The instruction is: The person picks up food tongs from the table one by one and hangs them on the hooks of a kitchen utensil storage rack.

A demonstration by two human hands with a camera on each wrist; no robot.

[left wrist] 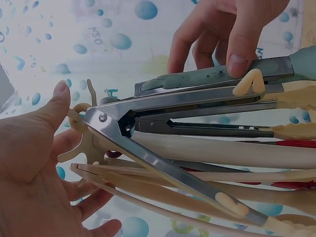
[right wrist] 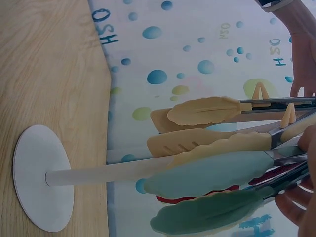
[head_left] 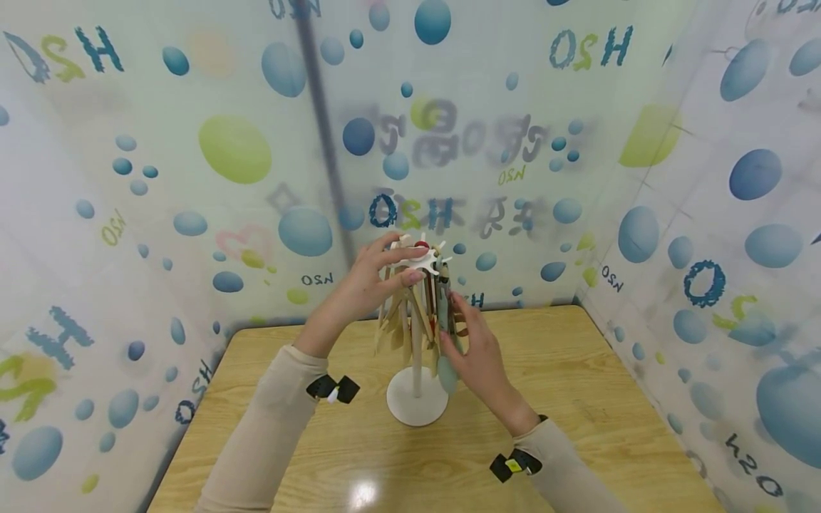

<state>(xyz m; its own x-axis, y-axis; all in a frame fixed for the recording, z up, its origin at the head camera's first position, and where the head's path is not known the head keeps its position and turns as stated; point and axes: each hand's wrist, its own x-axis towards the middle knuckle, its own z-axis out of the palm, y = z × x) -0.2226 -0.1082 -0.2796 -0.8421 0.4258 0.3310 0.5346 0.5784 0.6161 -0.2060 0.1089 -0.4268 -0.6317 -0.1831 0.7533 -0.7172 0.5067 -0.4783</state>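
Observation:
A white utensil stand (head_left: 417,410) with a round base, a post and a hooked top stands on the table. My left hand (head_left: 368,281) holds its hooked top (head_left: 420,262), thumb and fingers on different sides. My right hand (head_left: 477,353) grips green-headed tongs (left wrist: 187,81) hanging on the stand's right side; the thumb presses the green handle. Two green heads (right wrist: 212,173) point down toward the base in the right wrist view. Beside them hang steel tongs with beige heads (right wrist: 205,111) and a beige slotted turner (right wrist: 173,143). How the green tongs meet their hook is hidden.
The wooden table (head_left: 545,399) carries the stand near its far edge. Printed curtains (head_left: 160,178) with bubbles and lettering enclose the back and sides. Several more beige utensils (head_left: 394,324) hang closely round the post, with some red pieces (right wrist: 197,195) among them.

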